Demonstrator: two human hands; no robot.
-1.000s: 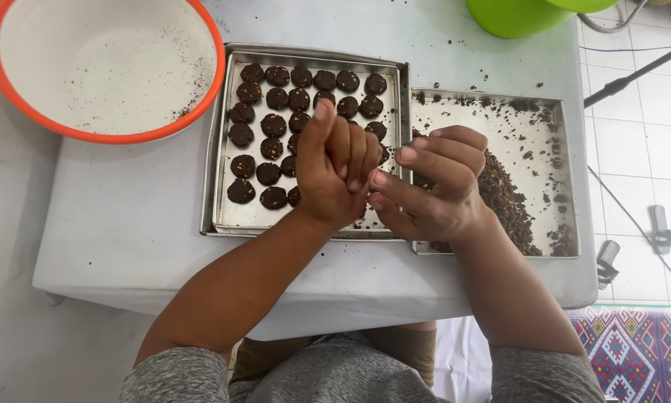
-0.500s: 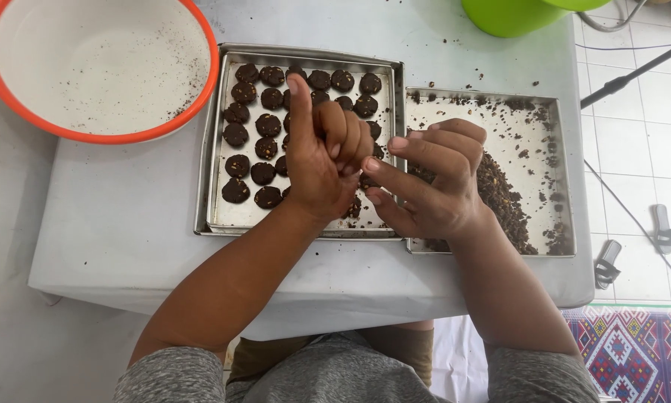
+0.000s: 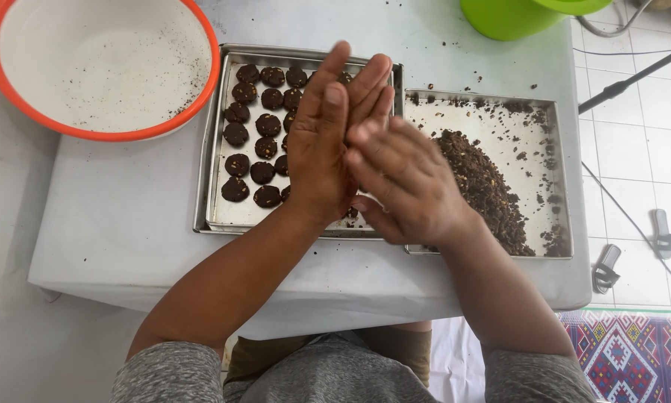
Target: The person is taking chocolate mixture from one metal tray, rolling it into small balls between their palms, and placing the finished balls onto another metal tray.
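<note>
While both palms press flat together, these lines run left to right.
Bowl (image 3: 97, 71): white with an orange rim, far left.
Cookie tray (image 3: 214, 160): rows of dark rounds (image 3: 250, 145).
Left hand (image 3: 322, 142): fingers straight, palm against the right.
Right hand (image 3: 406, 183): flat too; whether dough sits between them cannot be told.
Crumb tray (image 3: 556, 149): loose dark mix (image 3: 485, 186), right.
Rolling well: probably light, even pressure.

i see a small table (image 3: 119, 231) under a pale cloth, and on it sit two metal trays side by side, touching: the left tray (image 3: 214, 134) holds rows of dark round balls (image 3: 249, 133), the right tray (image 3: 558, 149) a heap of dark crumbly mix (image 3: 492, 190). a white bowl with an orange rim (image 3: 97, 136) rests at the far left corner, a green container (image 3: 511, 16) at the far edge, with loose crumbs (image 3: 429, 91) scattered on the cloth.
</note>
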